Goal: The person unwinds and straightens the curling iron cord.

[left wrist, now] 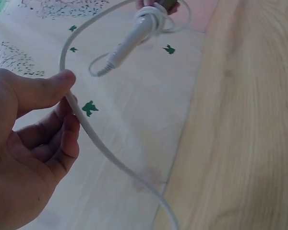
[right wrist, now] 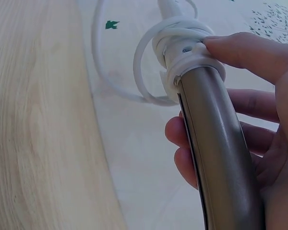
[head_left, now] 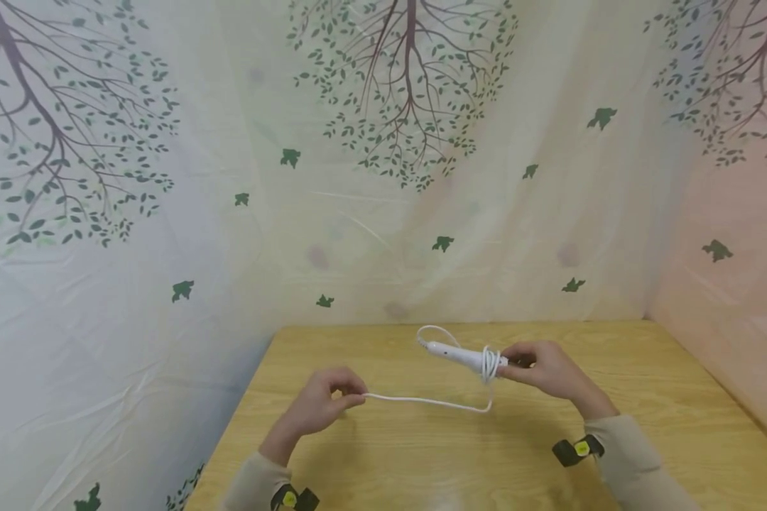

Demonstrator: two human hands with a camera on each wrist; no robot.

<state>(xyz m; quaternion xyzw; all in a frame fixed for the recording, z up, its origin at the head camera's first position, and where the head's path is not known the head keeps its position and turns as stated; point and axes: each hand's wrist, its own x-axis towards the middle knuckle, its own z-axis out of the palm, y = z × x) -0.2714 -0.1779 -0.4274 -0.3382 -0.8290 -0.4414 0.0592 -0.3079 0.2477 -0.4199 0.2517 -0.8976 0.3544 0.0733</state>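
A curling iron (head_left: 455, 353) with a white handle is held above the table by my right hand (head_left: 550, 367). Its bronze-brown barrel (right wrist: 216, 139) lies along the palm in the right wrist view, the thumb pressing near the collar and the fingers curled round behind. Several turns of white cord (head_left: 422, 401) are wound about the handle near that thumb. From these turns the cord runs left to my left hand (head_left: 322, 401), which pinches it between thumb and fingers. In the left wrist view the cord continues past the fingertips toward the bottom edge; its end is out of view.
Below both hands is a wood-grain table (head_left: 409, 454). Pale sheeting (head_left: 371, 270) printed with trees and green leaves stands behind the table and along both sides. Each wrist carries a strapped dark camera (head_left: 572, 452).
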